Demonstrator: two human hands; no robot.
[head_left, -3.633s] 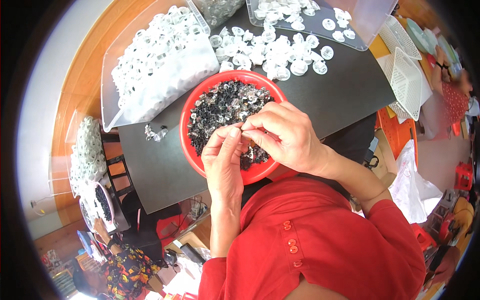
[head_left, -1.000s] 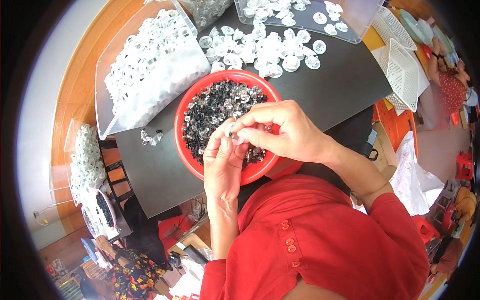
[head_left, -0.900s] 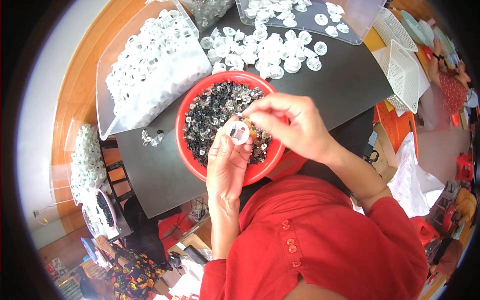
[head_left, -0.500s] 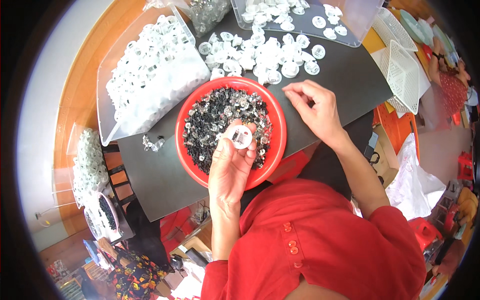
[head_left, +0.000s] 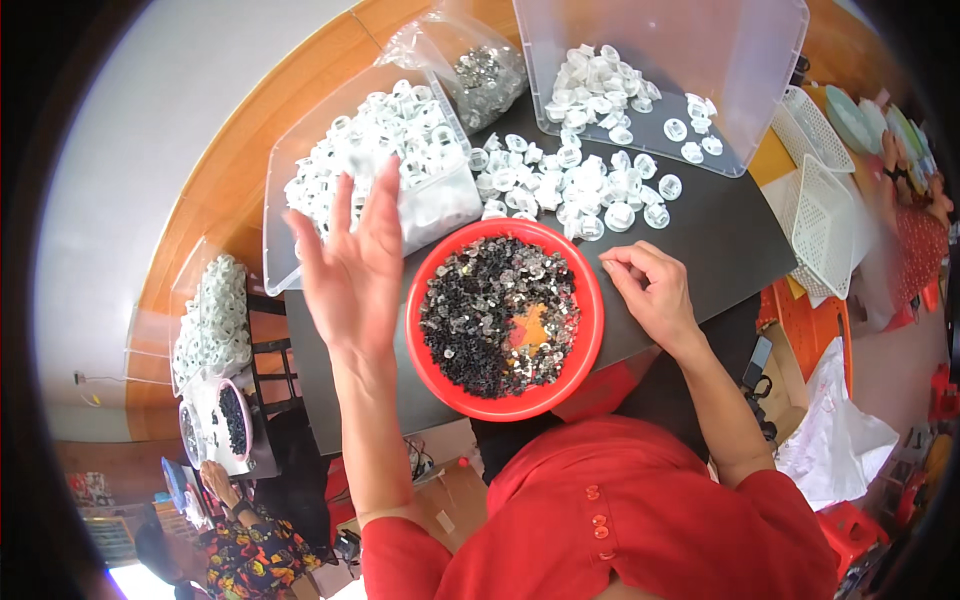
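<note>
My left hand [head_left: 352,270] is raised over the near edge of a clear bin [head_left: 280,215] heaped with white round plastic parts [head_left: 385,130]. Its fingers are spread with nothing between them. A red bowl [head_left: 422,365] sits right of that hand, filled with small black pieces [head_left: 462,352] and shiny clear-silver bits [head_left: 480,285]. An orange patch [head_left: 533,326] shows among them. Just right of the bowl, my right hand [head_left: 655,295] is closed in a pinch above the dark table [head_left: 700,215]. Anything between its fingertips is too small to make out.
Loose white round parts [head_left: 600,190] lie beyond the bowl. Behind them stands a tipped clear bin [head_left: 690,60] with more parts, beside a plastic bag [head_left: 490,85] of shiny pieces. White baskets [head_left: 825,225] stand at right. A co-worker's hand [head_left: 218,482] is at lower left.
My left hand has let go of the white round part and moved left from over the bowl, opening out. My right hand stays beside the bowl, its fingers drawn closer together. The view has shifted.
</note>
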